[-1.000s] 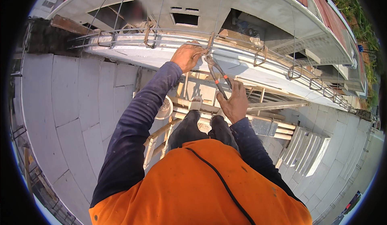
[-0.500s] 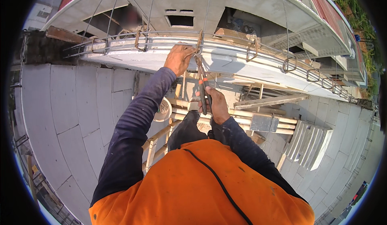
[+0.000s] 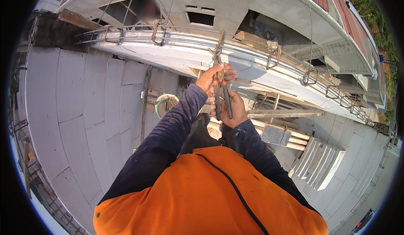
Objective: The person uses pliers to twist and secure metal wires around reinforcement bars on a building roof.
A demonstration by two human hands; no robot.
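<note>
Pincers with dark handles and orange bands stand upright in front of me, handles slightly apart. My left hand grips them just below the jaws, thumb across the front. Around the lower handles is my right hand, palm partly facing up, some fingers hidden behind the tool. The jaws meet a rusty stirrup and a bent piece of tie wire on the long steel bars. Whether the jaws bite the wire is too small to tell.
The bars run along a pale concrete beam, with more stirrups to the right. Grey block walls stand on both sides. Below are a bucket, wooden poles, a plank and stacked panels.
My left hand has moved down from the stirrup and bars onto the neck of the pincers. My right hand stays at the handles, its palm turned more upward. The view has shifted slightly.
</note>
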